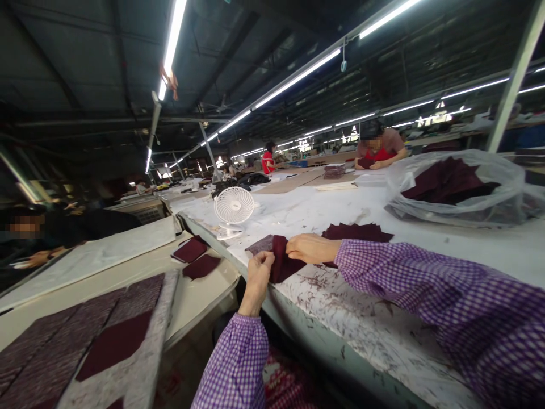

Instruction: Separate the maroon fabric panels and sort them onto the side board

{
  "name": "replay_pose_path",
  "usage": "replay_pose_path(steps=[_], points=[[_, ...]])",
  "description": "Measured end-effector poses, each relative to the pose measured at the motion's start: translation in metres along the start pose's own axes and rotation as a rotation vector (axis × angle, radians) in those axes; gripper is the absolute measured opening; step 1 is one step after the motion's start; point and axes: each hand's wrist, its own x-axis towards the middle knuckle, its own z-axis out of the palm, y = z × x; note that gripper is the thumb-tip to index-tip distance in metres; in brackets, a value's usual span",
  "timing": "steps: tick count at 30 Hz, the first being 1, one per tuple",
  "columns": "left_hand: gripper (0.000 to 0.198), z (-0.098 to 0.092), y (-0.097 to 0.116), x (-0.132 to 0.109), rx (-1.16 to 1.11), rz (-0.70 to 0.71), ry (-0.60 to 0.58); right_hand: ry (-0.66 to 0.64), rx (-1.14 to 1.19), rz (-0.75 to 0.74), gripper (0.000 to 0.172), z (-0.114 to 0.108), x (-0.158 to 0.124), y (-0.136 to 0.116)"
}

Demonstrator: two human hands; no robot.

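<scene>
A dark maroon cloth piece [280, 258] lies at the near edge of the white table, with a greyish patterned part at its left. My left hand [259, 275] pinches its left side, thumb and fingers together. From the right, my right hand [309, 249] reaches over the cloth, its fingers closed on the upper part. Just behind my right wrist is a fanned pile of maroon pieces [357, 232], partly hidden by my sleeve.
A white fan [234, 206] stands behind my hands. A clear plastic bag [460, 213] of maroon cloth sits at the right. Lower left, a board [159, 318] bears cloth pieces. Two people work farther back; another person's hands [42, 257] show at far left.
</scene>
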Motion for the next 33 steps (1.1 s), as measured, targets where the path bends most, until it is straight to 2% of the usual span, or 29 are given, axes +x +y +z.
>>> replay_pose_path(steps=[2, 5, 8, 10, 12, 14, 17, 19, 21, 23, 24, 26, 29, 31, 33], points=[[0.009, -0.011, 0.003, 0.005, -0.131, -0.016, 0.091, -0.038, -0.062, 0.036, 0.037, 0.013, 0.007, 0.0], [0.003, -0.042, 0.012, 0.016, -0.456, -0.092, 0.293, -0.042, -0.101, 0.059, 0.044, 0.028, 0.011, 0.001], [0.01, -0.08, 0.025, 0.022, -0.537, -0.096, 0.382, -0.046, -0.091, 0.072, 0.045, 0.033, 0.012, 0.002], [0.016, -0.099, 0.035, 0.022, -0.614, -0.046, 0.457, -0.05, -0.082, 0.089, 0.046, 0.033, 0.012, 0.001], [0.019, -0.107, 0.044, 0.017, -0.673, 0.029, 0.521, -0.046, -0.07, 0.111, 0.046, 0.031, 0.011, -0.001], [0.017, -0.102, 0.049, 0.009, -0.632, 0.075, 0.531, -0.048, -0.022, 0.13, 0.046, 0.029, 0.011, -0.001], [0.01, -0.077, 0.049, -0.009, -0.402, 0.041, 0.394, -0.031, 0.146, 0.142, 0.043, 0.021, 0.008, 0.0], [0.012, -0.054, 0.043, -0.025, -0.212, -0.024, 0.208, -0.031, 0.384, 0.219, 0.048, 0.013, 0.001, 0.001], [0.013, -0.029, 0.037, -0.043, -0.037, -0.038, 0.01, -0.088, 0.731, 0.357, 0.063, 0.003, -0.012, 0.0], [0.011, -0.008, 0.033, -0.061, 0.131, 0.039, -0.196, -0.154, 1.054, 0.499, 0.075, -0.006, -0.029, -0.002], [0.01, 0.001, 0.032, -0.07, 0.201, 0.101, -0.266, -0.172, 1.127, 0.541, 0.078, -0.01, -0.038, -0.004], [0.008, 0.015, 0.034, -0.087, 0.318, 0.197, -0.365, -0.172, 1.138, 0.566, 0.073, -0.015, -0.056, -0.007], [0.011, 0.024, 0.043, -0.104, 0.423, 0.257, -0.466, -0.157, 1.0, 0.499, 0.065, -0.016, -0.075, -0.007], [0.016, 0.024, 0.049, -0.107, 0.442, 0.266, -0.533, -0.166, 0.901, 0.424, 0.064, -0.014, -0.083, -0.003], [0.021, 0.024, 0.052, -0.102, 0.461, 0.304, -0.508, -0.171, 0.863, 0.359, 0.064, -0.012, -0.086, 0.001]])
